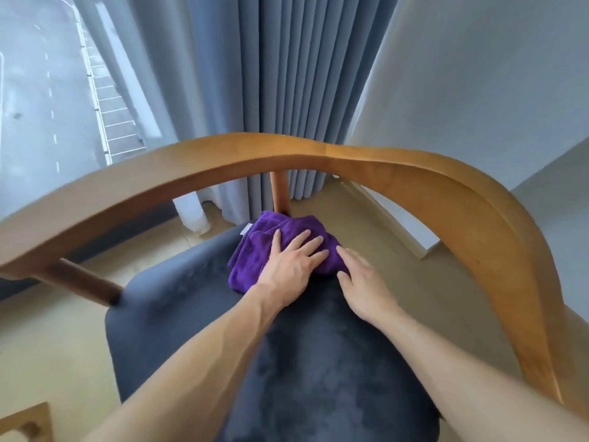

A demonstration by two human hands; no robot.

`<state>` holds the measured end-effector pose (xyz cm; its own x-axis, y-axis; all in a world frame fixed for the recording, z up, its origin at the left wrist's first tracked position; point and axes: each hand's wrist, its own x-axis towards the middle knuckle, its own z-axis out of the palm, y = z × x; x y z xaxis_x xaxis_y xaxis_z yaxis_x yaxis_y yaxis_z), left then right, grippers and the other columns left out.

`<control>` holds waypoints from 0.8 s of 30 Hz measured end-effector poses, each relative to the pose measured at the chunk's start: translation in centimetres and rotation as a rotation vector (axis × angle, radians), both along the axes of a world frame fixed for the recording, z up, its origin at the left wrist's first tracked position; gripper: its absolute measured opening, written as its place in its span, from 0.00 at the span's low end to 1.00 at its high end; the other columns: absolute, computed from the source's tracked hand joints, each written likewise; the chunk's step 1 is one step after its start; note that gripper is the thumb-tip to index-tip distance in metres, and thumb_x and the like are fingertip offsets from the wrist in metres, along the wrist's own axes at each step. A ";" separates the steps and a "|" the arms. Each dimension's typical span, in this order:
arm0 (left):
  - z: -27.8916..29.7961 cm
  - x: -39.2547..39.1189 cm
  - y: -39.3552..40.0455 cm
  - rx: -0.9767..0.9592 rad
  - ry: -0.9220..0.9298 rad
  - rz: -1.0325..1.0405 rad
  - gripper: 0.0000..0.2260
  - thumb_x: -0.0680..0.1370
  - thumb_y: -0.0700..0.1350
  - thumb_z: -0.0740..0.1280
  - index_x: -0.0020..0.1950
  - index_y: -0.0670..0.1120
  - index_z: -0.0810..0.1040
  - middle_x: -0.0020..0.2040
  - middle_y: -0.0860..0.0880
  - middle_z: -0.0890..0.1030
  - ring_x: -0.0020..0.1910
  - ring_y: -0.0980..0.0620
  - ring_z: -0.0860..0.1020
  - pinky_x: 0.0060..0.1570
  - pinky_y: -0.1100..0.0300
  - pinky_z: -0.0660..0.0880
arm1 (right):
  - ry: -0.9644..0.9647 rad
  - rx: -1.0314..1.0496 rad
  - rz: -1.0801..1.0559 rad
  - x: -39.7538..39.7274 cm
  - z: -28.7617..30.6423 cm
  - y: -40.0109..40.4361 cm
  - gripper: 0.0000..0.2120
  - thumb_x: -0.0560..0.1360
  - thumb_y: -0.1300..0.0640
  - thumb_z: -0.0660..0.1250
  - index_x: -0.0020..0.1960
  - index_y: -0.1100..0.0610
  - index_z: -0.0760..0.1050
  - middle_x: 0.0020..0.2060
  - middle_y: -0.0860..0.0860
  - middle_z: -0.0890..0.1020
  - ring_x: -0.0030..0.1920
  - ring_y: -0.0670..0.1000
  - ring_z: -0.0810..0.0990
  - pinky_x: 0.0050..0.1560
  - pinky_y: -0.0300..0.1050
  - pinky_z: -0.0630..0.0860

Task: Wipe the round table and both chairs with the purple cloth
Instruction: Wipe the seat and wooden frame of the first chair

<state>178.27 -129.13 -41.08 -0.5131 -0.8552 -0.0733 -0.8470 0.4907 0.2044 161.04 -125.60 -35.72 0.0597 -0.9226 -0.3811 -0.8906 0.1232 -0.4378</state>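
Note:
A folded purple cloth (255, 247) lies at the back of a chair's dark grey seat (191, 314). My left hand (293, 263) presses flat on the cloth with straight, spread fingers. My right hand (360, 282) lies just to its right, fingers straight, its fingertips touching the cloth's right edge and its palm over the seat. The chair's curved wooden backrest rail (287, 154) arcs over and around the seat. The round table and the other chair are not in view.
A grey pleated curtain (287, 74) hangs behind the chair, with a window (47, 90) at the left and a white wall (494, 90) at the right. Beige floor (382, 237) surrounds the chair. A wooden piece (25, 422) shows at the bottom left corner.

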 end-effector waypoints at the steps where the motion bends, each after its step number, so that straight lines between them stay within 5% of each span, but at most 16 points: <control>1: 0.2 1.6 0.0 -0.002 -0.003 -0.062 0.24 0.82 0.42 0.56 0.78 0.57 0.63 0.81 0.54 0.57 0.81 0.49 0.51 0.74 0.32 0.46 | 0.023 0.002 0.015 0.7 -0.2 -0.1 0.26 0.84 0.54 0.56 0.80 0.48 0.55 0.80 0.47 0.56 0.78 0.52 0.60 0.74 0.50 0.62; 5: 1.0 10.0 0.4 -0.002 -0.053 -0.063 0.27 0.80 0.39 0.58 0.78 0.58 0.65 0.81 0.55 0.59 0.81 0.49 0.54 0.77 0.37 0.49 | 0.094 0.010 0.112 3.2 -0.9 0.1 0.28 0.83 0.53 0.57 0.81 0.46 0.52 0.81 0.48 0.54 0.78 0.54 0.60 0.73 0.52 0.65; 8: 1.1 15.0 1.3 0.021 0.022 0.334 0.29 0.78 0.35 0.58 0.77 0.56 0.67 0.79 0.52 0.63 0.79 0.46 0.58 0.72 0.34 0.58 | 0.154 0.025 0.150 3.5 -1.3 0.4 0.28 0.83 0.53 0.55 0.81 0.46 0.50 0.81 0.48 0.53 0.79 0.54 0.55 0.74 0.54 0.64; 11: 0.9 12.0 1.7 -0.029 0.076 0.691 0.25 0.78 0.35 0.59 0.73 0.52 0.71 0.73 0.50 0.70 0.74 0.44 0.64 0.69 0.31 0.58 | 0.169 0.030 0.194 2.9 -1.4 0.8 0.27 0.84 0.54 0.54 0.81 0.47 0.51 0.81 0.47 0.51 0.80 0.53 0.52 0.75 0.53 0.62; 14: 0.6 4.4 1.2 -0.001 0.071 0.834 0.24 0.80 0.38 0.59 0.75 0.53 0.66 0.78 0.50 0.64 0.79 0.44 0.56 0.71 0.27 0.46 | 0.061 0.028 0.141 1.7 -1.3 1.0 0.26 0.84 0.55 0.53 0.81 0.47 0.51 0.81 0.48 0.52 0.79 0.54 0.56 0.73 0.52 0.62; 20: 0.9 -7.5 5.1 0.019 0.057 0.393 0.23 0.82 0.44 0.57 0.78 0.54 0.63 0.81 0.53 0.59 0.81 0.46 0.51 0.72 0.28 0.42 | -0.044 -0.052 -0.110 -1.9 -0.8 1.4 0.24 0.85 0.52 0.49 0.80 0.44 0.54 0.80 0.49 0.55 0.78 0.53 0.60 0.73 0.54 0.61; 24: 0.7 -7.0 9.6 0.046 0.005 -0.080 0.25 0.82 0.44 0.55 0.79 0.58 0.59 0.80 0.58 0.58 0.81 0.48 0.49 0.72 0.29 0.38 | -0.002 -0.091 -0.181 -2.5 -0.5 1.5 0.22 0.85 0.49 0.48 0.79 0.42 0.57 0.80 0.47 0.57 0.77 0.53 0.61 0.72 0.52 0.62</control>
<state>171.27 -119.58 -40.36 -0.5798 -0.8074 -0.1091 -0.8046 0.5465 0.2322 158.51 -124.09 -36.26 -0.1091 -0.9491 -0.2956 -0.8566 0.2406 -0.4565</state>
